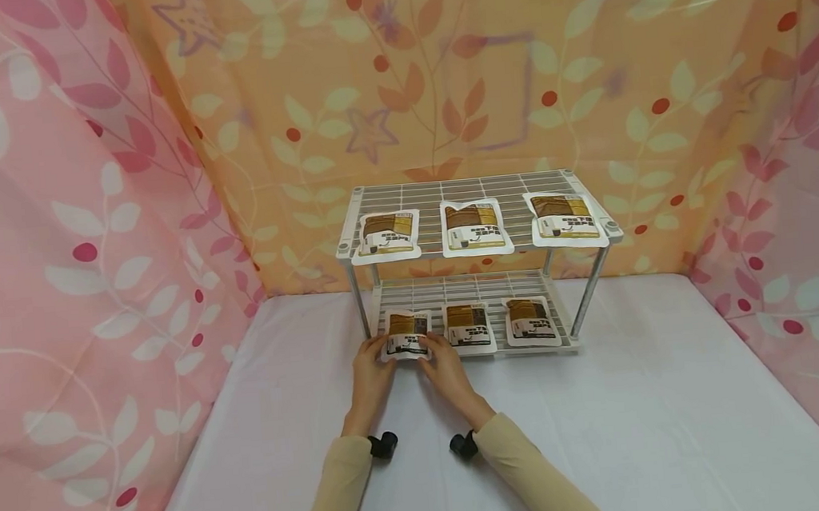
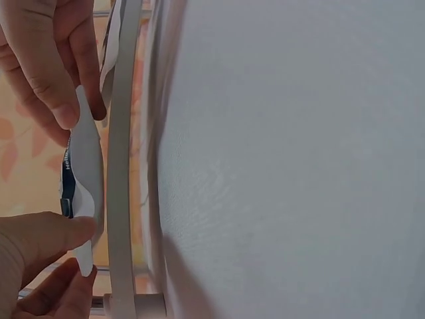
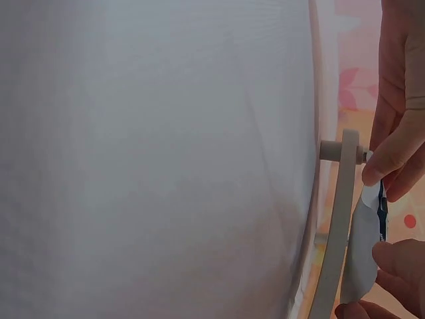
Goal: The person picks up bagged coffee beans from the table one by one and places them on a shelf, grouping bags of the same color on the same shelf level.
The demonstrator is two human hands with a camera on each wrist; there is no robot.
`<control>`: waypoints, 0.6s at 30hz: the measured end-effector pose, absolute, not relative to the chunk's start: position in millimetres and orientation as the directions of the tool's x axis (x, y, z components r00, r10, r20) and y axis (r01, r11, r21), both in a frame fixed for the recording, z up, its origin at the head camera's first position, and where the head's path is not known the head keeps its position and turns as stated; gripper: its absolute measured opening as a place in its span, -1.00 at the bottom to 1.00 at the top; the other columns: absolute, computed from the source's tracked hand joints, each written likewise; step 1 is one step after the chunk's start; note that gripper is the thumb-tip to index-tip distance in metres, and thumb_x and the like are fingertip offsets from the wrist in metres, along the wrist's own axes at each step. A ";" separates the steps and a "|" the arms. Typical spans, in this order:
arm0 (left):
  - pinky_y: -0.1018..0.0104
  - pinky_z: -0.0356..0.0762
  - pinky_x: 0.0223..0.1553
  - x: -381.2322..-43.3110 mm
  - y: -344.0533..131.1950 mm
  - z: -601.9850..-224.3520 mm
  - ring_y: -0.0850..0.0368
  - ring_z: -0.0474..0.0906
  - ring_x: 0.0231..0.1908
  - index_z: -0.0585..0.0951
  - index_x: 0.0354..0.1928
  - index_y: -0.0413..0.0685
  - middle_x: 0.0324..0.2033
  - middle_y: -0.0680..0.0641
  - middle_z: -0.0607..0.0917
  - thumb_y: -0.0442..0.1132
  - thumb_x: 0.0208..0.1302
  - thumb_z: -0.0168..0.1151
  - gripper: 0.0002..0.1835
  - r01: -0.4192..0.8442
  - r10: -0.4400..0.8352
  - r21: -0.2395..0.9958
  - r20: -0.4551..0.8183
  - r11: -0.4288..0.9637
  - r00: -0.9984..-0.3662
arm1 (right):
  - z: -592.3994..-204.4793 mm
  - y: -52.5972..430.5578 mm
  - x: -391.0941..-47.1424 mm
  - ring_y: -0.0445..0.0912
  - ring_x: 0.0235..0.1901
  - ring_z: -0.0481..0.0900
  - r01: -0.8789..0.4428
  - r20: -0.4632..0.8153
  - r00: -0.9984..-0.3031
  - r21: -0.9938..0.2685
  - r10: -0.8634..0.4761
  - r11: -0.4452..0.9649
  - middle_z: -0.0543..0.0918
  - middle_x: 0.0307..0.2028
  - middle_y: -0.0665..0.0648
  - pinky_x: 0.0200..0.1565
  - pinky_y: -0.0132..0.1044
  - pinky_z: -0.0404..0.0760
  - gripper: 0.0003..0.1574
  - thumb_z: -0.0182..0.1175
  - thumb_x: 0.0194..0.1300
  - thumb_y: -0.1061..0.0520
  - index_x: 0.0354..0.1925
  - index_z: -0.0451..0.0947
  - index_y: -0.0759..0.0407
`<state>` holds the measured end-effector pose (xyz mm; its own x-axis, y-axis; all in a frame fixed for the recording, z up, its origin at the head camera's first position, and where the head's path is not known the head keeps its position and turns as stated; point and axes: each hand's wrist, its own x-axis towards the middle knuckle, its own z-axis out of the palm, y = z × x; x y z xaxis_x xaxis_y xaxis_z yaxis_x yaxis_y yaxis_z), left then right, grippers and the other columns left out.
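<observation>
On the lower tier of a white wire rack (image 1: 475, 356), at its left end, lies a white food pouch (image 1: 407, 334) with a brown and yellow label. My left hand (image 1: 371, 371) pinches its left edge between thumb and fingers. At the opposite edge, my right hand (image 1: 449, 373) pinches the same pouch. In the left wrist view the pouch (image 2: 88, 159) shows edge-on beside the rack's front bar (image 2: 121, 166), with a thumb on each end. The right wrist view shows the pouch (image 3: 362, 246) from the other side, also held at both ends.
Two similar pouches, a middle one (image 1: 468, 329) and a right one (image 1: 532, 322), lie on the lower tier. Three more lie along the upper shelf (image 1: 428, 195). The rack stands on a white-covered table (image 1: 680, 394), with patterned cloth walls (image 1: 227, 141) around it.
</observation>
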<state>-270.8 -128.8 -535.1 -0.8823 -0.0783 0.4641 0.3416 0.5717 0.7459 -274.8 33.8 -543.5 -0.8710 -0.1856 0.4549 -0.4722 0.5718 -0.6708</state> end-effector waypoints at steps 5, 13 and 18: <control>-0.02 0.52 -0.04 -273.3 -125.9 -534.6 -0.24 0.51 -0.04 0.54 0.00 -0.44 -0.04 -0.34 0.57 -0.56 -0.09 0.31 -0.51 0.329 -0.073 0.753 0.445 0.570 -0.892 | -529.6 32.3 -269.7 0.25 0.10 0.43 -0.396 0.366 -0.912 -0.673 -0.184 0.625 0.44 0.12 0.42 0.09 0.05 0.45 -0.54 0.22 0.17 0.29 0.06 0.48 0.39; -0.03 0.52 -0.08 -273.9 -123.9 -534.6 -0.22 0.52 -0.06 0.55 -0.01 -0.43 -0.06 -0.34 0.58 -0.56 -0.08 0.30 -0.53 0.327 -0.067 0.746 0.445 0.580 -0.893 | -529.6 33.3 -272.8 0.27 0.12 0.40 -0.392 0.348 -0.916 -0.665 -0.201 0.635 0.41 0.14 0.45 0.11 0.08 0.43 -0.48 0.21 0.17 0.30 0.12 0.42 0.39; -0.01 0.52 -0.13 -275.2 -124.9 -536.6 -0.19 0.53 -0.12 0.57 -0.03 -0.42 -0.09 -0.33 0.59 -0.56 -0.08 0.31 -0.55 0.337 -0.059 0.731 0.457 0.594 -0.887 | -529.1 34.8 -273.8 0.29 0.13 0.38 -0.396 0.342 -0.916 -0.674 -0.211 0.623 0.39 0.14 0.47 0.10 0.10 0.43 -0.43 0.22 0.15 0.30 0.15 0.39 0.39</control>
<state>-275.2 -124.9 -536.6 -0.8875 -0.0586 0.4571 0.3371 0.5937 0.7306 -273.8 34.8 -529.1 -0.9156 -0.2109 0.3424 -0.3958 0.6233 -0.6744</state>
